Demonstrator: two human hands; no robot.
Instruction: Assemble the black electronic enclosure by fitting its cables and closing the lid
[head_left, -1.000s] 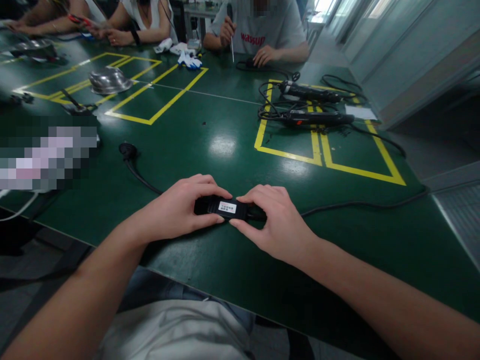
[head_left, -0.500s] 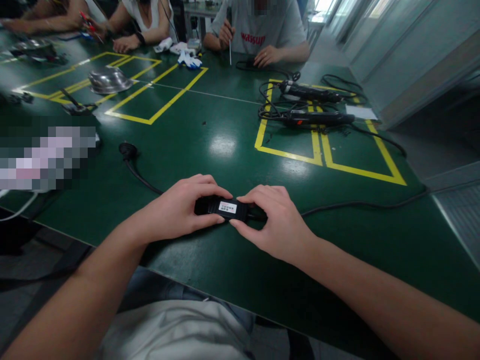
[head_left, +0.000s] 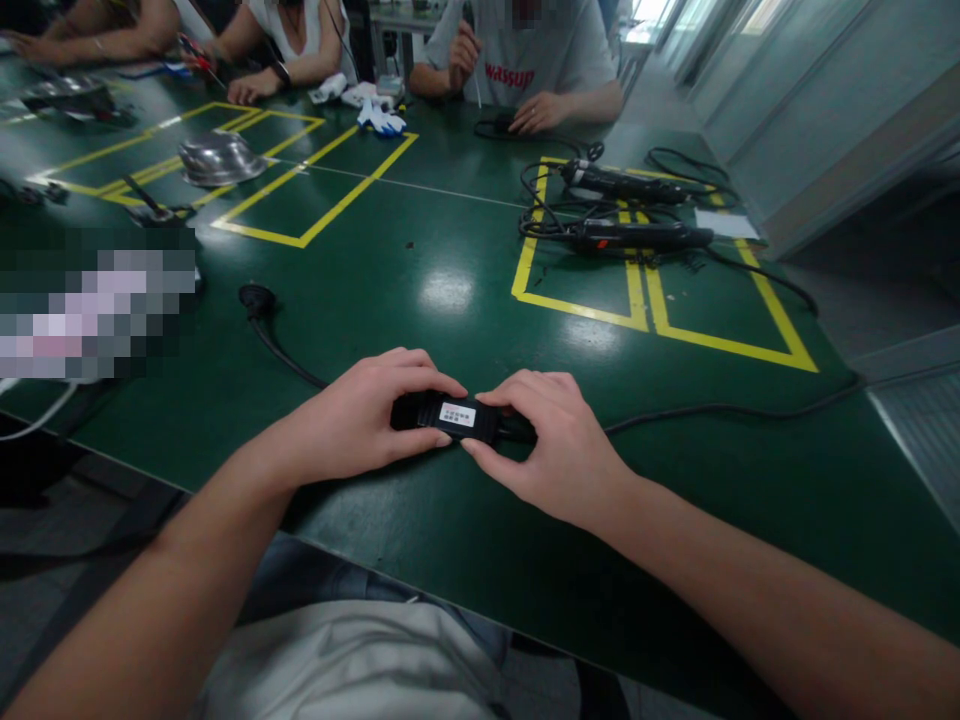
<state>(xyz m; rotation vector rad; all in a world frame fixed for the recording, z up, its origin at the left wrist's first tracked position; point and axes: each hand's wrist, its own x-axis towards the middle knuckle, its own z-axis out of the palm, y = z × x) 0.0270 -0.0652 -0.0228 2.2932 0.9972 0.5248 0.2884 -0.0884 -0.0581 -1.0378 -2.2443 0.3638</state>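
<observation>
A small black in-line box (head_left: 457, 416) on a power cord, with a white printed label facing up, lies on the green table in front of me. My left hand (head_left: 375, 410) grips its left end between thumb and fingers. At the other end, my right hand (head_left: 544, 430) pinches it the same way. From the left side the cord runs to a black plug (head_left: 256, 300) resting on the table. The black cable (head_left: 720, 408) on the right trails off towards the table's right edge. The undersides of the box and my curled fingertips are partly hidden.
Two black electric screwdrivers (head_left: 637, 237) with coiled cords lie inside yellow tape outlines at the right. A metal bowl (head_left: 217, 160) and white-blue gloves (head_left: 381, 118) are farther back. A blurred-out item (head_left: 90, 310) sits at left. Co-workers (head_left: 517, 70) sit across the table.
Both my hands keep the same hold on the black box, with hardly any motion. Across the table, a co-worker's hand holding a thin rod has shifted slightly up and right.
</observation>
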